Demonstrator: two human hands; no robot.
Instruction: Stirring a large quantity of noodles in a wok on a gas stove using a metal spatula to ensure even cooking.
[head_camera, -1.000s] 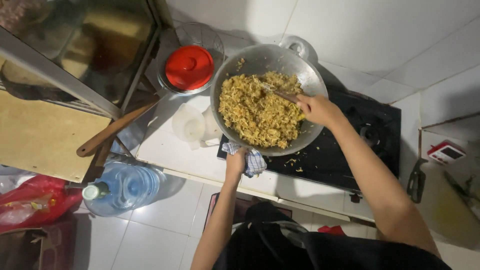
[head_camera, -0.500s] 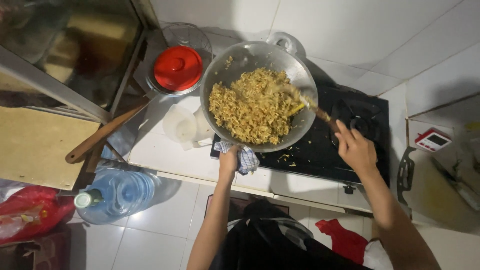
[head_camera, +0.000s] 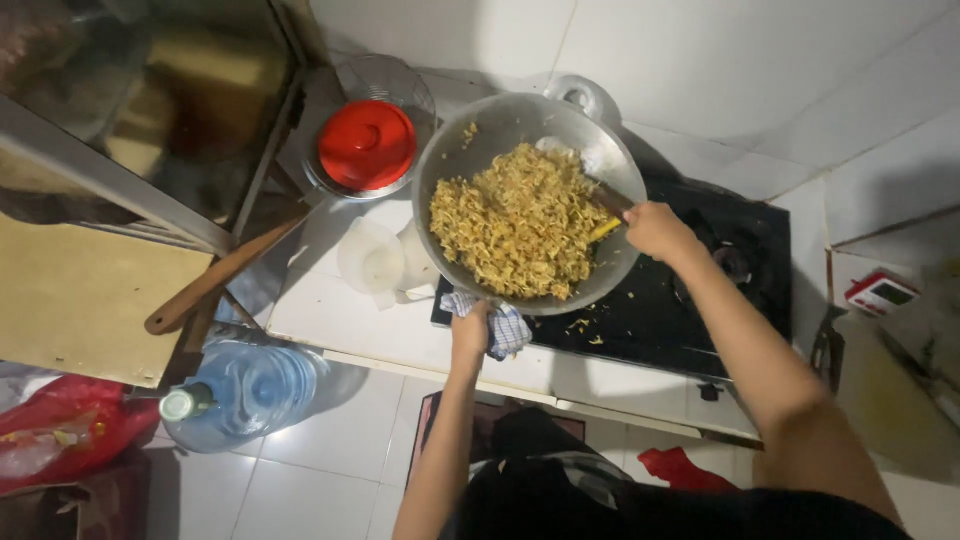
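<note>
At the far left a red plastic bag (head_camera: 60, 425) lies on the floor beside a large clear water jug (head_camera: 250, 390) with a green cap. A long wooden handle (head_camera: 220, 275) slants up from there toward a red lid (head_camera: 367, 145) resting in a glass bowl on the white tiled surface (head_camera: 340, 310), and a clear plastic jug (head_camera: 375, 262) stands just below it. Next comes the metal wok (head_camera: 520, 120), tilted over the edge of the black stove (head_camera: 690, 320) and filled with yellow fried noodles (head_camera: 515, 220). The left hand (head_camera: 472, 330) is clenched on the wok's near rim through a blue-and-white checked cloth (head_camera: 505, 330). The right hand (head_camera: 655, 230) is closed around the handle of a spatula (head_camera: 605, 215), whose end sits in the noodles at the wok's right side. Far right, a small red-and-white device (head_camera: 880, 293) lies on a ledge.
</note>
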